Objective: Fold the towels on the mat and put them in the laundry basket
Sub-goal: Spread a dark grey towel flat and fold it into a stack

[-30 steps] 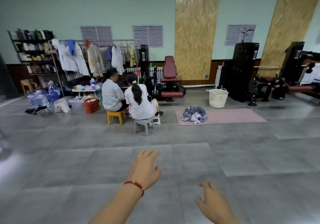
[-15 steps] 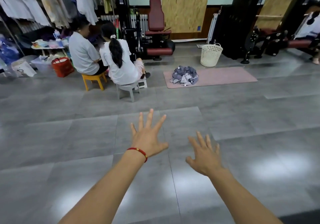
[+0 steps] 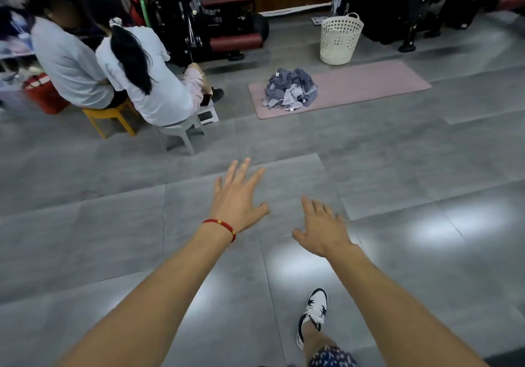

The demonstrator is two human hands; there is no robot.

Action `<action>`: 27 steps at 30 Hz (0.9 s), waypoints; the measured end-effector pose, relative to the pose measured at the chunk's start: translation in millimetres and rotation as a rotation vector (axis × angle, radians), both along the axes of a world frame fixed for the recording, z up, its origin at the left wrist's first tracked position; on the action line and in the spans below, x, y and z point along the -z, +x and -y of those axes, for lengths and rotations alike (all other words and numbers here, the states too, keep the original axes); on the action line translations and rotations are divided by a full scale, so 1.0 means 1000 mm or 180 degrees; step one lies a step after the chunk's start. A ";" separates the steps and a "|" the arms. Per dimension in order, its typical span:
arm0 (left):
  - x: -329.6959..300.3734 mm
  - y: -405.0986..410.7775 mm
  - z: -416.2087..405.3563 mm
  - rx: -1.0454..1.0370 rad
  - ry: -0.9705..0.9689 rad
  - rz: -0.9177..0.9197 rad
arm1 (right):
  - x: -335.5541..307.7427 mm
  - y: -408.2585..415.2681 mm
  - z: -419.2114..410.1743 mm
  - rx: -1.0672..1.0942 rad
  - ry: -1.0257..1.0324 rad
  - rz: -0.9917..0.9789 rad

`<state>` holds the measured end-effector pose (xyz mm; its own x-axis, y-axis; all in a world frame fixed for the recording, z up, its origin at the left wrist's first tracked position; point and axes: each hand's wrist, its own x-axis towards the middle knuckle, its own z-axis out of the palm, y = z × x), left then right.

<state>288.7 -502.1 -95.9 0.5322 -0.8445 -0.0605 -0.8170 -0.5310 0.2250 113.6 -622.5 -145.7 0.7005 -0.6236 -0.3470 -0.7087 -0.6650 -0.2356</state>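
Observation:
A heap of grey and blue towels lies on the left end of a pink mat on the floor ahead. Behind the mat stands a white perforated laundry basket, upright. My left hand, with a red bracelet at the wrist, stretches forward over the grey floor with fingers spread and holds nothing. My right hand reaches out beside it, fingers straight and empty. Both hands are well short of the mat.
Two people sit on low stools at the left, backs to me, close to the mat's left end. Gym machines line the back wall. A red basket stands far left. My right foot in a white shoe steps forward.
The view has tilted down and moved closer to the mat and towels. Both arms have reached further forward, and my right foot has come into view.

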 end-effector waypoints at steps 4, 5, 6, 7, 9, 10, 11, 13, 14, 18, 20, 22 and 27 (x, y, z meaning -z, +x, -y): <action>0.007 0.023 0.091 -0.0101 0.0117 -0.0366 | 0.005 0.028 0.102 -0.0248 0.0029 -0.0077; 0.009 0.030 0.113 -0.0132 0.0141 -0.0399 | 0.004 0.036 0.126 -0.0299 0.0029 -0.0134; 0.009 0.036 0.135 -0.0178 0.0168 -0.0443 | 0.002 0.043 0.149 -0.0342 0.0024 -0.0187; 0.009 0.043 0.156 -0.0240 0.0198 -0.0520 | 0.001 0.051 0.171 -0.0368 0.0010 -0.0219; 0.011 0.059 0.200 -0.0316 0.0300 -0.0631 | 0.000 0.069 0.216 -0.0365 0.0033 -0.0246; 0.014 0.069 0.221 -0.0332 0.0348 -0.0676 | 0.000 0.078 0.238 -0.0359 0.0070 -0.0252; 0.017 0.078 0.243 -0.0356 0.0363 -0.0724 | 0.002 0.088 0.260 -0.0365 0.0103 -0.0272; 0.025 0.100 0.290 -0.0389 0.0333 -0.0788 | 0.010 0.108 0.306 -0.0367 0.0129 -0.0316; 0.031 0.113 0.316 -0.0379 0.0307 -0.0797 | 0.014 0.120 0.330 -0.0345 0.0142 -0.0325; 0.059 0.165 0.421 -0.0144 0.0427 -0.0899 | 0.022 0.165 0.417 -0.0184 0.0115 -0.0339; 0.065 0.190 0.475 0.0026 0.0561 -0.0956 | 0.020 0.183 0.459 -0.0019 0.0160 -0.0341; 0.065 0.210 0.528 0.0109 0.0609 -0.0997 | 0.022 0.200 0.502 0.0065 0.0179 -0.0369; 0.068 0.255 0.652 0.0369 0.0469 -0.0992 | 0.037 0.235 0.609 0.0299 0.0267 -0.0428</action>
<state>543.4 -1154.3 -163.5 0.3702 -0.8682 -0.3304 -0.7778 -0.4842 0.4007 348.9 -1231.1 -182.3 0.5844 -0.6490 -0.4872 -0.7956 -0.5764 -0.1865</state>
